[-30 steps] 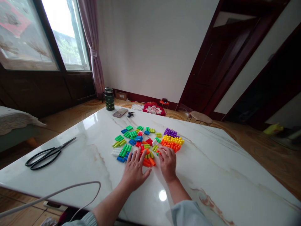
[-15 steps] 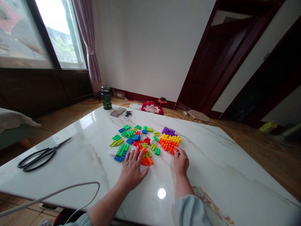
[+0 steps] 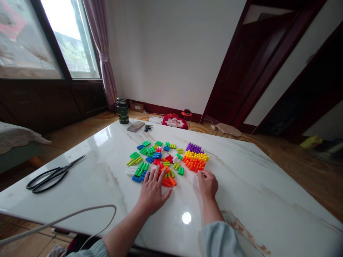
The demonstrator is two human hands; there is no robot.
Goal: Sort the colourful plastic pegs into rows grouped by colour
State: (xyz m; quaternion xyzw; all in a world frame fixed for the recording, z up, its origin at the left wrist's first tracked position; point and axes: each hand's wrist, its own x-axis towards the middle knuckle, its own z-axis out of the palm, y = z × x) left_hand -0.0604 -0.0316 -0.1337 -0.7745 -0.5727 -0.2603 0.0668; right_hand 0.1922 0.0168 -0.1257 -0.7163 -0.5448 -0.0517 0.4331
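My left hand (image 3: 152,191) lies flat and open on the white marble table (image 3: 252,200), its fingertips touching the near edge of a scattered pile of small coloured plastic pegs (image 3: 155,160). To the right stands a tight block of upright pegs (image 3: 196,157) in purple, yellow and orange rows. My right hand (image 3: 207,184) rests just in front of that block, fingers curled together at its near orange edge. Whether it pinches a peg is hidden.
Black scissors (image 3: 52,175) lie at the table's left. A white cable (image 3: 66,217) loops over the near left edge. At the far end stand a dark green bottle (image 3: 123,111), a phone (image 3: 135,126) and keys (image 3: 147,127). A stool (image 3: 226,130) is behind.
My right hand moved from the loose pile rightward to the near edge of the upright block. My left hand stayed almost in place.
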